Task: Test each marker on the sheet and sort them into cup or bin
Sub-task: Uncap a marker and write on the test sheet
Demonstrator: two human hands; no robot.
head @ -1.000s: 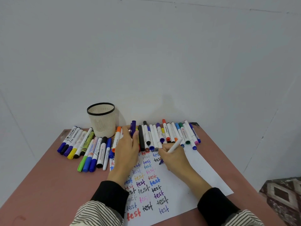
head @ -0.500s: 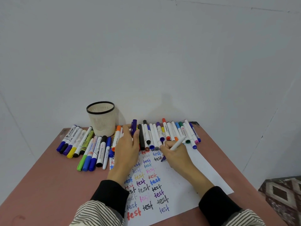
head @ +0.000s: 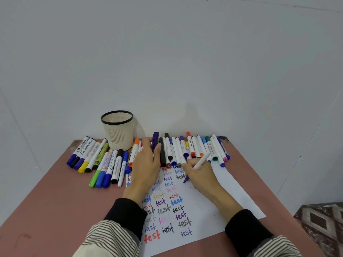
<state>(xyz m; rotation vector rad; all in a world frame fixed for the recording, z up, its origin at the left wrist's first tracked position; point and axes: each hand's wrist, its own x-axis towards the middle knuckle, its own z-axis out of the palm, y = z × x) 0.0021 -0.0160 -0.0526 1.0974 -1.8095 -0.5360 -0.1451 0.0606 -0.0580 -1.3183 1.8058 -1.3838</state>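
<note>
The right hand (head: 202, 173) gripped a white-barrelled purple marker (head: 199, 163), its tip on the sheet (head: 232, 197) just under the fingers, writing a test word. The left hand (head: 146, 167) lay flat with straight fingers on the sheet, the purple cap (head: 155, 139) standing between its fingers. Beyond both hands ran a row of capped markers (head: 194, 147); the mesh cup (head: 118, 129) stood beyond the left hand, more markers (head: 96, 160) to its left on the worktop (head: 55, 201). No bin was visible. Next, likely, came judging the ink, recapping and sorting. Since the earlier frame the marker tip had crept slightly rightward; the left hand had stayed put.
</note>
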